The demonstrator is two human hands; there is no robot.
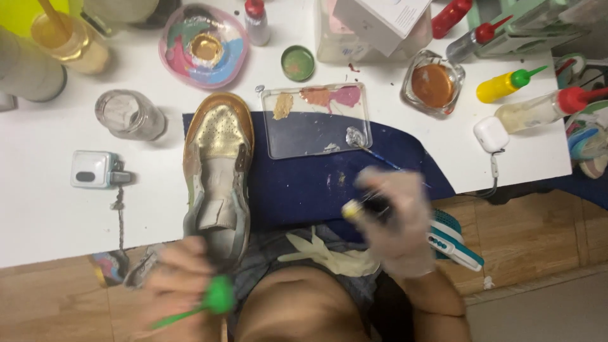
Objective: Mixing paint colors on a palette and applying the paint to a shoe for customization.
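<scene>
The right hand [394,218], in a thin clear glove and blurred, is closed around a small dark bottle with a yellowish neck [362,208]; it hovers just right of the shoe's heel end. The left hand [180,278], bare and also blurred, pinches a green pointed nozzle cap [212,301] just below the heel of the shoe.

The landmark is a gold-toed shoe [218,168] lying lengthwise on a dark blue cloth [304,183], toe pointing away from the person. Right of the toe lies a clear rectangular palette [316,120] carrying dabs of tan, orange and pink paint (a fine brush [373,155] rests at its lower right corner). Beyond the toe stands a round dish of swirled paint [202,45]; left of the toe, a glass jar [128,114]. A spare pale glove [326,256] lies on the lap, right of the heel.
</scene>
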